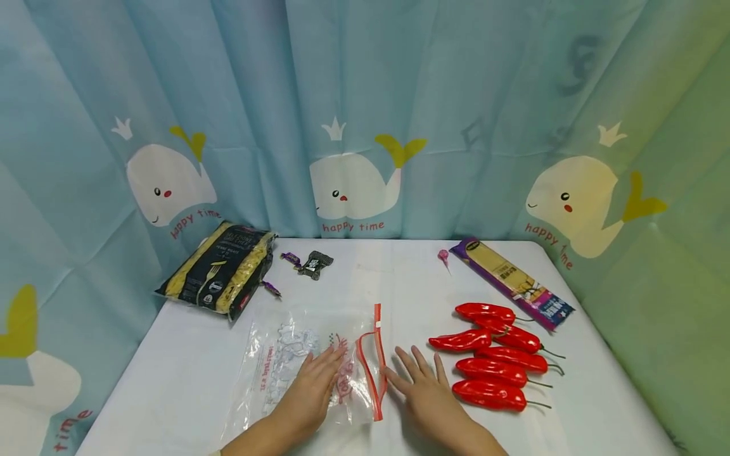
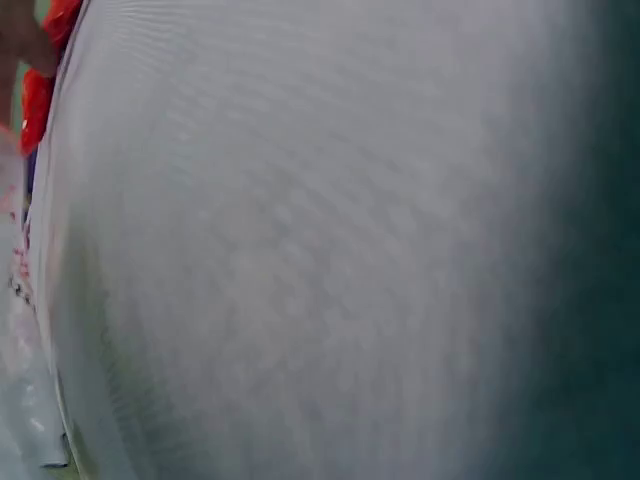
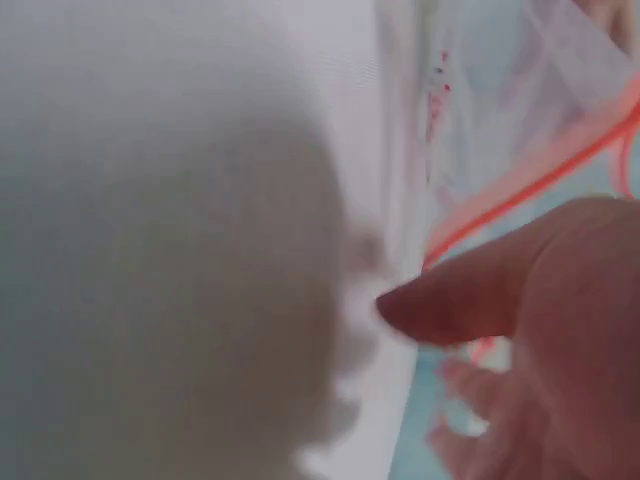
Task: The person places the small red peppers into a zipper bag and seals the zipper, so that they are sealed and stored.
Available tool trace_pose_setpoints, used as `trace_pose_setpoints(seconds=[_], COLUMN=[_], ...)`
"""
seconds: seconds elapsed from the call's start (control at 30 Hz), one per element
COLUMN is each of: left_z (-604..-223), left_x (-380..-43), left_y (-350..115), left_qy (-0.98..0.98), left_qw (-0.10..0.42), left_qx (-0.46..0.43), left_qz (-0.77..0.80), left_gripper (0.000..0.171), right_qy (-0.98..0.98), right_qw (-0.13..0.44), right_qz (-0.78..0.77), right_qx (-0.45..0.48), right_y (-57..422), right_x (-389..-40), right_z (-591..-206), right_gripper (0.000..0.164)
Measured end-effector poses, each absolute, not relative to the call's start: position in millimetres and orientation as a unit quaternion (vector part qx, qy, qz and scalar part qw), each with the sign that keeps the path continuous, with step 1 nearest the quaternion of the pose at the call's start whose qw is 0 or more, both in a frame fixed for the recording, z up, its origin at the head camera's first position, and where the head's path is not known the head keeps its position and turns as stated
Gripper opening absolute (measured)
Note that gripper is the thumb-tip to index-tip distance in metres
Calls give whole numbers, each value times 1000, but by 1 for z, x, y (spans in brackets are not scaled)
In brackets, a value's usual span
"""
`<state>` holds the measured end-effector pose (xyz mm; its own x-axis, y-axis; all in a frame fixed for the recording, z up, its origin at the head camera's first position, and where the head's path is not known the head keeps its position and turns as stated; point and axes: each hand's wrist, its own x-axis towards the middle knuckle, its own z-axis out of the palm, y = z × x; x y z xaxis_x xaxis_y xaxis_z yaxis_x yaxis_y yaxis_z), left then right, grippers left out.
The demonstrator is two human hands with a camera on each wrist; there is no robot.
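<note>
A clear zip-lock bag (image 1: 359, 405) with a red zip edge lies flat on the white table, its mouth toward the right. My left hand (image 1: 310, 389) rests on the bag's printed face, fingers extended. Just right of the zip edge is my right hand (image 1: 424, 392), fingers spread, the thumb tip close by the red strip. In the right wrist view that thumb (image 3: 470, 285) points at the table beside the red edge. Several red chili peppers (image 1: 493, 372) lie just right of my right hand. The left wrist view holds mostly blurred white table.
At the back left lies a black bag of pasta (image 1: 228, 266). Beside it are a black-wrapped candy (image 1: 315, 265) and purple-wrapped candies (image 1: 270, 289). A pink lollipop (image 1: 443, 256) and a purple noodle packet (image 1: 507, 278) lie back right. A blue whale-print curtain (image 1: 456, 82) hangs behind the table.
</note>
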<state>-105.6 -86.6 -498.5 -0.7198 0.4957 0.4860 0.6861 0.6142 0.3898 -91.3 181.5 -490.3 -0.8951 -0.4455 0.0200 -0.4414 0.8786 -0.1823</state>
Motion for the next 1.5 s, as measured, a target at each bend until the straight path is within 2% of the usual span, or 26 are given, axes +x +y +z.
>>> trace_pose_setpoints(seconds=[0.17,0.27,0.43,0.6,0.8,0.97,1.1,1.3,1.5], left_z=[-501,-500,-500,-502,-503,-502,-500,-499,-500], left_x=[-106,-106,-104,-105,-105,-103,-101,-100,-101], left_y=[-83,-83,-83,-84,-84,-82,-82,-83,-80], left_qy=[-878,-874,-873,-876,-875,-880,-884,-883,-888], left_qw=[186,194,196,194,199,181,171,180,165], left_qx=[-342,-347,-350,-345,-350,-355,-356,-364,-365], left_qz=[-278,-278,-276,-275,-268,-260,-250,-236,-227], left_gripper=[36,36,36,36,34,33,32,33,34], right_qy=[981,989,995,993,992,988,985,985,987], right_qw=[-45,-40,21,82,97,135,145,125,83], right_qz=[-99,-100,-80,-76,-73,-74,-86,-105,-80], right_qx=[-159,-102,-51,-38,-35,-31,-42,-51,-115], right_y=[216,249,301,323,324,321,311,280,245], right_x=[-83,-75,-60,-60,-66,-68,-66,-70,-82], right_z=[-471,-457,-453,-461,-466,-469,-471,-462,-454], right_gripper=[60,54,50,51,62,68,65,61,56])
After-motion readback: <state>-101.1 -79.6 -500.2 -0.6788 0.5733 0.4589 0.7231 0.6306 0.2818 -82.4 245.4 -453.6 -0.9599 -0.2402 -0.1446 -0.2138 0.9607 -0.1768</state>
